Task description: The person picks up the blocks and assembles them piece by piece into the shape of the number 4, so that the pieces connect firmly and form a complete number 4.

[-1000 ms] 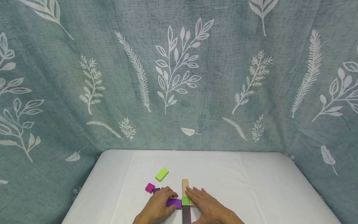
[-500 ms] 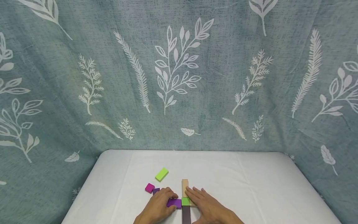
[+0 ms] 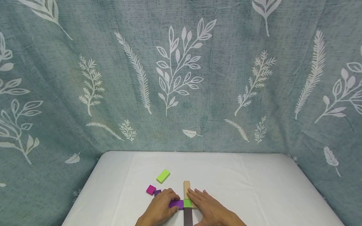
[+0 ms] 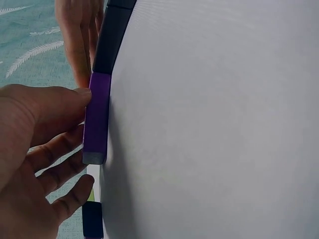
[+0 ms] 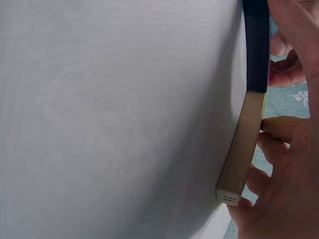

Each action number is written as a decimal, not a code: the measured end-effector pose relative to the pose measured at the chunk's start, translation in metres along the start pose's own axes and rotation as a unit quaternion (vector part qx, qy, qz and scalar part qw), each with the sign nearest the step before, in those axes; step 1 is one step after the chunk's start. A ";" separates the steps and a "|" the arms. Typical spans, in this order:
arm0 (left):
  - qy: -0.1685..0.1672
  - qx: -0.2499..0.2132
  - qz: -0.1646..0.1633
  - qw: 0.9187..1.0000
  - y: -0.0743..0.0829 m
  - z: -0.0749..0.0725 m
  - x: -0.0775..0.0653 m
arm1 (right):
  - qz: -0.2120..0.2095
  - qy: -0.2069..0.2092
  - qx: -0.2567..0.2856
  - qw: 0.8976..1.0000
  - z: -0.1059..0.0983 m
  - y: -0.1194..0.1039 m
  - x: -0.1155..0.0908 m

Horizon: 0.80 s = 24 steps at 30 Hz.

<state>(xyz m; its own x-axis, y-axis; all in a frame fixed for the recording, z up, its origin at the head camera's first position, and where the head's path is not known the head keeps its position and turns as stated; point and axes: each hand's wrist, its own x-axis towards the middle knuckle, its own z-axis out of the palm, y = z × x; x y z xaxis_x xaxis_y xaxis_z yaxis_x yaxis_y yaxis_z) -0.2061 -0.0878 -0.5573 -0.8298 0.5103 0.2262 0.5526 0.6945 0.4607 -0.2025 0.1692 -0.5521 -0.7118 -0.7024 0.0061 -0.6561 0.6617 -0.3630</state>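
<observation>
Several blocks form a cross around a small green block on the white table. A purple block lies against its left side, pinched between the thumb and fingers of my left hand. In the left wrist view that purple block shows its long side, with the thumb on it. My right hand rests with straight fingers on the right-hand wooden block, mostly covered in the head view. Its fingertips reach the far wooden block. A dark block extends towards me.
A loose lime-green block lies behind the left hand. To its front left are a magenta block and a dark purple block, partly hidden by the hand. A leaf-patterned cloth hangs behind the table.
</observation>
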 end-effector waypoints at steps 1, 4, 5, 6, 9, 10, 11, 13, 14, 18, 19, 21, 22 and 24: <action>0.001 0.001 0.000 1.000 0.000 0.000 0.000 | 0.001 -0.001 0.000 1.000 0.000 0.000 0.000; 0.001 0.001 -0.001 1.000 0.000 0.002 0.000 | -0.004 0.001 -0.004 1.000 0.002 0.001 0.000; -0.001 0.001 -0.002 1.000 0.000 0.002 0.000 | -0.005 0.003 -0.007 1.000 0.002 0.001 0.000; -0.002 0.001 -0.004 1.000 0.000 0.002 0.000 | -0.006 0.005 -0.010 1.000 0.002 0.001 0.000; -0.005 0.003 -0.006 1.000 0.000 0.002 0.000 | -0.010 0.011 -0.021 1.000 0.003 0.001 -0.001; -0.005 0.003 -0.006 1.000 0.000 0.002 0.001 | -0.009 0.011 -0.022 1.000 0.003 0.001 -0.001; -0.007 0.003 -0.007 1.000 0.000 0.001 0.001 | -0.008 0.010 -0.023 1.000 0.003 0.001 -0.001; -0.008 0.002 -0.006 1.000 0.000 0.001 0.001 | -0.005 0.009 -0.021 1.000 0.002 0.000 -0.001; -0.008 0.002 -0.005 1.000 0.000 0.001 0.000 | -0.004 0.008 -0.020 1.000 0.002 0.000 -0.001; -0.006 0.001 0.002 1.000 0.000 0.001 0.000 | -0.002 0.006 -0.015 1.000 0.001 -0.001 -0.001; -0.004 0.002 0.004 1.000 0.000 0.001 0.000 | -0.002 0.006 -0.015 1.000 0.001 -0.002 -0.001; 0.000 0.003 0.008 1.000 0.000 0.002 -0.001 | -0.004 0.007 -0.015 1.000 0.001 -0.003 -0.001; 0.002 0.003 0.010 1.000 0.000 0.002 -0.001 | -0.004 0.008 -0.015 1.000 0.001 -0.003 -0.001; 0.007 0.001 0.014 1.000 0.001 0.001 -0.001 | -0.004 0.009 -0.016 1.000 0.002 -0.003 -0.001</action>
<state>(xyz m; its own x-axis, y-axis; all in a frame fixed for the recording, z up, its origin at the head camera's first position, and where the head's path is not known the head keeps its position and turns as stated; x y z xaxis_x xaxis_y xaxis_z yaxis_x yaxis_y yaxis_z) -0.2046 -0.0871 -0.5585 -0.8152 0.5222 0.2507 0.5755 0.6807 0.4532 -0.1988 0.1676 -0.5523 -0.7104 -0.7033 0.0251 -0.6693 0.6641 -0.3331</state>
